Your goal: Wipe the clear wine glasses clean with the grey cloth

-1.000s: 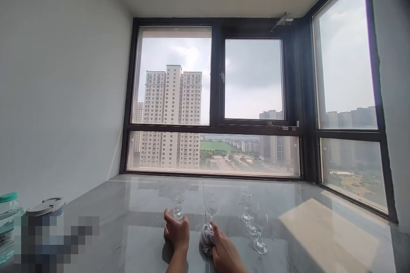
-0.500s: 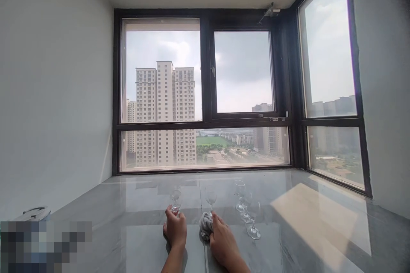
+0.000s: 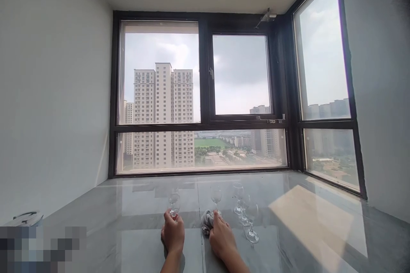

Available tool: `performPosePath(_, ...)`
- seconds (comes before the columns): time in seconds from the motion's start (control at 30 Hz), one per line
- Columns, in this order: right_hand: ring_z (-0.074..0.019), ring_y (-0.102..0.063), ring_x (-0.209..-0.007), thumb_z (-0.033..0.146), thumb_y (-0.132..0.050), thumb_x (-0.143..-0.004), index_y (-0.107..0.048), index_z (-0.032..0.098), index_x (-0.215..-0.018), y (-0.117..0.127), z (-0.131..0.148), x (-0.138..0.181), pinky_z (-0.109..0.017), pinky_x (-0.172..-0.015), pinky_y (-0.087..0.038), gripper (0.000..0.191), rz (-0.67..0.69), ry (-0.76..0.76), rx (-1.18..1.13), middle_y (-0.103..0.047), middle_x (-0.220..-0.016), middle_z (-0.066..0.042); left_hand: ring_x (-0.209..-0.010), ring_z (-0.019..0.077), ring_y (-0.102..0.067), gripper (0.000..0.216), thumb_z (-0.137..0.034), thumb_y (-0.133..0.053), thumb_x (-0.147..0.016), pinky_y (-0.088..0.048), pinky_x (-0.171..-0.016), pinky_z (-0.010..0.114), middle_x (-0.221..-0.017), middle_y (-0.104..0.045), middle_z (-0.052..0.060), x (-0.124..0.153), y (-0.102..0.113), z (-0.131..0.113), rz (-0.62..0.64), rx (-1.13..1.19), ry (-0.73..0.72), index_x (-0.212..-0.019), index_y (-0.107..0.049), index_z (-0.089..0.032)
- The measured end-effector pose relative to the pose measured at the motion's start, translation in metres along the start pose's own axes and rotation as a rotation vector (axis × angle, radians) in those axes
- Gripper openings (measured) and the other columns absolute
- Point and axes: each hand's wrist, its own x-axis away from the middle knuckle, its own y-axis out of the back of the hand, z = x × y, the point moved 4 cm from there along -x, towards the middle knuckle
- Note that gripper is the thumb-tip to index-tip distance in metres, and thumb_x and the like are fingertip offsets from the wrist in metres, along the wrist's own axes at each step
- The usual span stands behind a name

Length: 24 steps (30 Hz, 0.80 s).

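Note:
My left hand [image 3: 173, 233] is closed round the foot of a small clear stemmed glass [image 3: 174, 203] that stands upright on the glossy grey marble surface [image 3: 134, 204]. My right hand [image 3: 221, 236] rests on a crumpled grey cloth [image 3: 206, 222], its fingers curled over it. A second stemmed glass [image 3: 216, 196] stands just behind the cloth. To the right of that hand stands a row of three more stemmed glasses [image 3: 245, 215], all upright and apart from my fingers.
A grey container lid [image 3: 25, 218] shows at the far left, above a blurred patch. Black-framed windows [image 3: 205, 94] close off the back and right side of the surface. A bright sunlit patch [image 3: 307, 217] lies on the surface to the right.
The view has swung slightly right and up, so the bottle and container at the left have mostly left the picture. My hands stay on the glass and the cloth.

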Motion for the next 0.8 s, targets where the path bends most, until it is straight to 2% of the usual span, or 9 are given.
performPosePath(0.13, -0.0261, -0.045, -0.146, 0.004, -0.038, -0.085, -0.048, 0.016, -0.152, -0.001, -0.009, -0.007, -0.042, -0.115, -0.038, 0.069, -0.052, -0.065, -0.008, -0.058, -0.149, -0.016, -0.109, 0.0234, -0.072, 0.028, -0.025, -0.042, -0.095, -0.047, -0.09, 0.032, -0.118, -0.076, 0.007, 0.003, 0.003, -0.003, 0.036, 0.008, 0.0, -0.123, -0.048, -0.026)
performPosePath(0.33, -0.0312, -0.048, -0.143, 0.006, -0.039, -0.085, -0.048, 0.017, -0.151, -0.005, -0.019, -0.009, -0.05, -0.114, -0.038, 0.067, -0.151, -0.133, -0.026, -0.06, -0.145, -0.02, -0.096, 0.0219, -0.074, 0.026, -0.023, -0.039, -0.096, -0.047, -0.076, 0.029, -0.106, -0.077, 0.005, 0.009, 0.005, -0.009, 0.126, -0.005, -0.011, -0.119, -0.052, -0.027)
performPosePath(0.47, -0.0305, -0.049, -0.143, 0.007, -0.041, -0.083, -0.05, 0.024, -0.149, -0.007, -0.022, -0.01, -0.05, -0.113, -0.038, 0.069, -0.198, -0.122, -0.054, -0.065, -0.141, -0.015, -0.087, 0.0215, -0.072, 0.032, -0.022, -0.037, -0.097, -0.046, -0.07, 0.028, -0.102, -0.077, 0.007, 0.011, -0.001, -0.009, 0.2, 0.043, -0.075, -0.125, -0.054, -0.022)
performPosePath(0.53, -0.0288, -0.052, -0.14, 0.006, -0.04, -0.082, -0.05, 0.025, -0.148, -0.006, -0.023, -0.011, -0.046, -0.111, -0.041, 0.069, -0.211, -0.101, -0.071, -0.067, -0.138, -0.013, -0.091, 0.0214, -0.072, 0.038, -0.022, -0.038, -0.098, -0.047, -0.073, 0.027, -0.105, -0.076, 0.008, 0.013, -0.006, -0.01, 0.216, 0.068, -0.164, -0.132, -0.055, -0.021)
performPosePath(0.67, -0.0254, -0.064, -0.125, 0.007, -0.035, -0.083, -0.044, 0.017, -0.15, -0.001, -0.022, -0.008, -0.036, -0.1, -0.048, 0.068, -0.213, -0.058, -0.191, -0.069, -0.132, -0.015, -0.107, 0.0223, -0.07, 0.051, -0.019, -0.041, -0.097, -0.048, -0.087, 0.029, -0.119, -0.075, 0.01, 0.017, -0.011, -0.016, 0.191, 0.064, -0.345, -0.146, -0.051, -0.02)
performPosePath(0.8, -0.0247, -0.068, -0.115, 0.011, -0.04, -0.081, -0.04, 0.016, -0.148, 0.006, -0.015, 0.0, -0.034, -0.095, -0.051, 0.068, -0.223, 0.023, -0.377, -0.068, -0.131, -0.015, -0.119, 0.022, -0.065, 0.055, -0.013, -0.042, -0.094, -0.044, -0.101, 0.031, -0.128, -0.073, 0.008, 0.023, -0.01, -0.024, 0.157, 0.01, -0.443, -0.146, -0.056, -0.022)
